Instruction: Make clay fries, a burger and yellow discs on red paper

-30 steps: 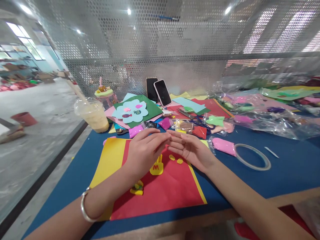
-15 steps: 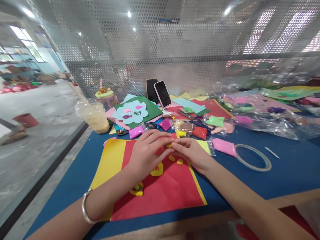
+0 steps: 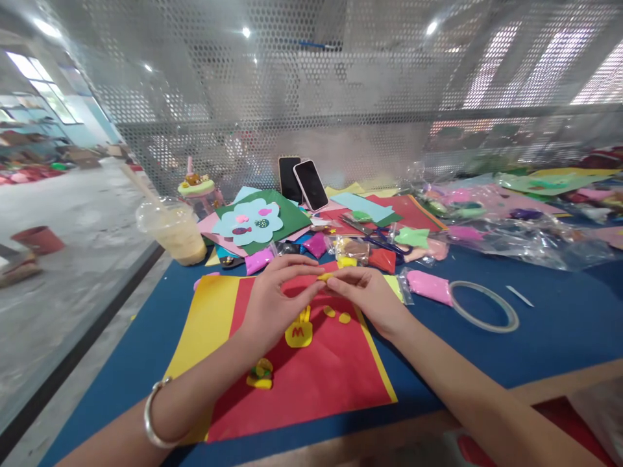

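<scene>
1. The left hand (image 3: 285, 288), loosely curved, has thumb and fingertips at a small yellow clay-like lump (image 3: 324, 277).
2. The right hand (image 3: 372, 295) pinches the lump's other side between thumb and forefinger.
3. The lump is held over the far part of a rectangular red paper sheet (image 3: 306, 402), near two flat yellow ovals (image 3: 329, 312).

Saw yellow lump (image 3: 324, 277) partly covered by hands (image 3: 272, 295), saw forearms (image 3: 462, 389) cut off below, found background shelves (image 3: 29, 133) blurred
</scene>
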Action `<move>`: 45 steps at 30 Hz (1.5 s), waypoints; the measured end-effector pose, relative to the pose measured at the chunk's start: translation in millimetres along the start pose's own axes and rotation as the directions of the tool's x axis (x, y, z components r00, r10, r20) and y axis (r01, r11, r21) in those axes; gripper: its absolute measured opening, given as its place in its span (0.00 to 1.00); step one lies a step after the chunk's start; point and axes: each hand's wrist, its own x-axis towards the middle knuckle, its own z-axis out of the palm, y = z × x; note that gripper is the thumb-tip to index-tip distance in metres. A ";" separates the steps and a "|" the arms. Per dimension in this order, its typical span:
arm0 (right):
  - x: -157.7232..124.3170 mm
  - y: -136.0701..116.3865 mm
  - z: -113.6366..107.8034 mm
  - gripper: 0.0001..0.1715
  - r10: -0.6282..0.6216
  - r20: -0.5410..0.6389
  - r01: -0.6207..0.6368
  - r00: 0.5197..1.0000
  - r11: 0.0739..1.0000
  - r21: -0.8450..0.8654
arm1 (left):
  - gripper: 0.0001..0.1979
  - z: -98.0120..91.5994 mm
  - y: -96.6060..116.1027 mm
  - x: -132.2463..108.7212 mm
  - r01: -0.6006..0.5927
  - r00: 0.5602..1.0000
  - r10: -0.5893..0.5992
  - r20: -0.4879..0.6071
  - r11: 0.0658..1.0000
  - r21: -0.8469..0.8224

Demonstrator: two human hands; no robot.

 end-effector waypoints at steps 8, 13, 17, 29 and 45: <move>-3.9 -6.0 3.2 0.15 -0.158 -0.034 0.148 0.987 0.967 -0.207 | 0.08 2.4 -1.8 0.1 0.262 0.965 -0.258 0.048 0.941 -0.215; -2.2 -6.9 2.9 0.13 -0.127 -0.055 0.120 0.990 0.985 -0.125 | 0.09 3.2 -0.7 -1.9 0.291 0.957 -0.280 0.078 0.922 -0.255; -0.9 -5.1 1.9 0.17 -0.090 -0.125 0.084 0.988 0.995 -0.054 | 0.11 3.7 1.2 -2.4 0.354 0.935 -0.336 0.113 0.894 -0.274; -2.4 -6.0 5.0 0.11 -0.136 -0.105 0.126 0.985 0.987 -0.098 | 0.10 4.1 -1.6 -2.6 0.353 0.935 -0.336 0.111 0.908 -0.225; 1.0 1.3 -1.2 0.16 -0.015 -0.026 0.018 1.000 0.993 0.114 | 0.08 -0.4 0.9 -6.0 -0.007 1.000 0.007 0.006 1.000 0.005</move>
